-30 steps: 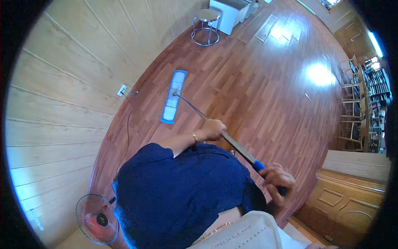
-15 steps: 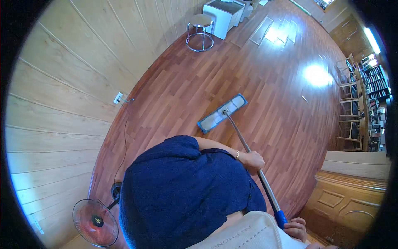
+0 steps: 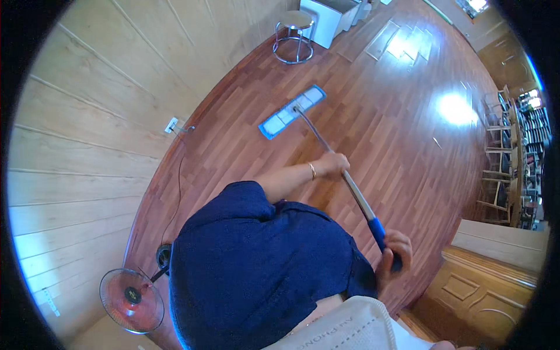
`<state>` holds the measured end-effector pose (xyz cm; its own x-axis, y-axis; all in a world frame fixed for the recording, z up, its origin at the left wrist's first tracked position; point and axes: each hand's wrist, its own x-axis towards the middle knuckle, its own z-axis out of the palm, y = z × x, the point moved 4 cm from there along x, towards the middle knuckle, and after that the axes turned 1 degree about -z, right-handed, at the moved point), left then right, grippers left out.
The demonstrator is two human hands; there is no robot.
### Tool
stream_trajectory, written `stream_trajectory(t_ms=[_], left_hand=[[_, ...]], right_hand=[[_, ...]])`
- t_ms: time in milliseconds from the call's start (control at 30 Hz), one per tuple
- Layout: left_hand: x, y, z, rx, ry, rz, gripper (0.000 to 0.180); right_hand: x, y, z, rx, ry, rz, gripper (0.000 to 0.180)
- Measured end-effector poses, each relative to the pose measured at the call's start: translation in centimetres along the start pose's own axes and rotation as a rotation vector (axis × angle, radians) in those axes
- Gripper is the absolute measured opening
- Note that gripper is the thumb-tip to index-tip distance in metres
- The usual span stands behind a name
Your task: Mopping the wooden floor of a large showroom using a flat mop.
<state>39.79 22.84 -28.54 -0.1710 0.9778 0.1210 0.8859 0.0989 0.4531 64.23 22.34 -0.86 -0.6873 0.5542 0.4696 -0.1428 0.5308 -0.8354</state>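
A flat mop [image 3: 279, 121] with a long pale head and blue fringe lies on the wood floor ahead of me, turned slantwise. Its metal pole [image 3: 357, 195] runs back toward my right side. My left hand [image 3: 334, 165], with a bracelet at the wrist, is closed around the middle of the pole. Near the top end, my right hand [image 3: 398, 252] wraps the blue grip [image 3: 377, 231]. Part of the right palm and forearm is hidden by my dark blue sleeve.
A round metal stool [image 3: 295, 36] stands by the panelled wall, next to a white cabinet [image 3: 322, 22]. A standing fan [image 3: 133, 296] is at my lower left, near a cord [image 3: 179, 192] along the wall. Wooden chairs [image 3: 497, 175] line the right; a carved wooden counter [image 3: 484, 289] stands nearer.
The mop head has slid forward and slightly left, away from me. Both hands have moved forward with the pole, my left arm reaching out further.
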Motion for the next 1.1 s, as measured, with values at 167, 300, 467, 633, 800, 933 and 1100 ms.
stream_trajectory(t_ms=[167,300,467,633,800,933,1100], left_hand=[[-5.5,-9.1,-1.8,-0.094,0.034,-0.271,0.004],[-8.9,-11.9,-3.6,-0.057,0.134,-0.345,0.009],[-14.3,-10.9,-4.1,-0.078,0.304,-0.496,0.025],[-20.0,-4.3,-6.0,-0.095,0.504,-0.629,0.029],[-27.2,-0.5,-5.1,-0.128,0.669,-0.886,0.017],[-32.3,1.2,-4.1,-0.027,0.618,-0.957,0.025],[-35.0,2.2,-2.6,-0.069,0.499,-1.081,0.034]], right_hand=[[1.4,3.3,6.8,0.040,-0.289,-0.097,0.017],[2.1,4.6,10.2,0.147,-0.444,-0.013,0.018],[2.5,4.4,11.8,0.632,-0.284,0.067,0.018],[3.8,2.7,11.1,0.827,-0.337,0.023,0.027],[3.5,2.2,12.7,0.940,-0.606,0.121,0.023],[2.0,1.6,14.7,0.897,-0.750,0.263,0.016],[1.8,0.6,14.8,0.859,-0.902,0.280,0.015]])
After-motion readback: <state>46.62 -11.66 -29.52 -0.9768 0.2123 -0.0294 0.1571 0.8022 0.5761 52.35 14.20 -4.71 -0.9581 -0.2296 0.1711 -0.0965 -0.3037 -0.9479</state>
